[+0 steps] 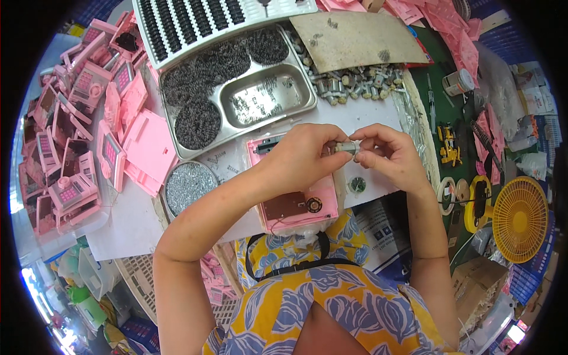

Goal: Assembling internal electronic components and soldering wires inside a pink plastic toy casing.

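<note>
Between my two hands is a small silvery motor (348,147) with a whitish end, partly covered by fingers. My left hand (310,148) grips one end between thumb and fingers. My right hand (387,155) pinches the other end. Beneath my left hand and forearm lies an open pink plastic casing (324,190), with a brown board (281,207) and a round black part (314,205) in it. Just below my right hand sits a small round green item (357,184) on the white tabletop.
A metal tray (307,97) holds dark springs or screws; beside it is a round dish of silvery screws (190,186). Similar motors (361,83) are heaped behind my hands. Pink casings (89,89) pile up at left. A yellow fan (520,219) stands at right.
</note>
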A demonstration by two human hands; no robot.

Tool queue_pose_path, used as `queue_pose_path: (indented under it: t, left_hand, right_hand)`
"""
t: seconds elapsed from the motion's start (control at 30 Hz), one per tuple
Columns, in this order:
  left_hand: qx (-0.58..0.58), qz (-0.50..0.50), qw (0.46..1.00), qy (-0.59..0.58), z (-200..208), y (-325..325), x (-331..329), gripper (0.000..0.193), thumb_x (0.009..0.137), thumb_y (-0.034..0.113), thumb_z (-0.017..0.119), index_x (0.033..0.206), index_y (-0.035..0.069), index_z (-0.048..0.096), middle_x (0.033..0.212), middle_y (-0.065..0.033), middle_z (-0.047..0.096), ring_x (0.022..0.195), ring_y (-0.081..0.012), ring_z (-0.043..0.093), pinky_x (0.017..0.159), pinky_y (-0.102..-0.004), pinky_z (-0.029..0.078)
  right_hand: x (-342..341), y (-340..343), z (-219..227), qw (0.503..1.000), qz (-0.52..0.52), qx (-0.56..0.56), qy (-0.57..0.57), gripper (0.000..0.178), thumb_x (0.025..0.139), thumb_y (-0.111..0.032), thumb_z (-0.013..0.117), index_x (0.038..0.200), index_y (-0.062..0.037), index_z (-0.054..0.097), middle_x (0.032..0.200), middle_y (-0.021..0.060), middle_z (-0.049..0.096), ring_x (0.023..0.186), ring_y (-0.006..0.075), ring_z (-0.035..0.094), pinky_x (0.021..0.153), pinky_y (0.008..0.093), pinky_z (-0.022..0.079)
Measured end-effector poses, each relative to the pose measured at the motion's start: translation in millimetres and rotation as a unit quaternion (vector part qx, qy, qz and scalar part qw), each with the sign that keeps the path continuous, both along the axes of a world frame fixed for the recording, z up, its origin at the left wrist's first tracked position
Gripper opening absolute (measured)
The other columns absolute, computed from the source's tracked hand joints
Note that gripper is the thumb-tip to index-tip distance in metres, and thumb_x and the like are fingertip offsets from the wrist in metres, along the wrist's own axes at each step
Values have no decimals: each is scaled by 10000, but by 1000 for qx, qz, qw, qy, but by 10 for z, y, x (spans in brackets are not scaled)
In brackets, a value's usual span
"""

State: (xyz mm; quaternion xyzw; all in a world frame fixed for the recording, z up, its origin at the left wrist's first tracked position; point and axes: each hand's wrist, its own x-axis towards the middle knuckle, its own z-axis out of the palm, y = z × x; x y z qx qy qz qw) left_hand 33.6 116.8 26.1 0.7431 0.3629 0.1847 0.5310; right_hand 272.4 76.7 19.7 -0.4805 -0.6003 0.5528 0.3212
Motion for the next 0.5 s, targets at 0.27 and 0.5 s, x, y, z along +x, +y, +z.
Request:
queue_pose_path:
  t: [0.27,0.5]
  left_hand:
    - [121,10,991,-57,9,546,218,269,917,223,733,1089,17,733,805,-82,704,668,-123,603,634,-284,496]
    - [364,130,893,230,44,1913,311,191,867,205,703,984,72,773,985,-125,761,888,-320,727,787,-427,580]
  right_hand:
    - [180,-38,-254,971,-148,7,186,95,942,-14,685,1014,26,637,913,125,723,767,130,679,694,273,562]
    - [331,-118,-350,895,-119,-130,410,185,864,-32,766,870,-32,582,810,106,656,679,170,624,628,273,499]
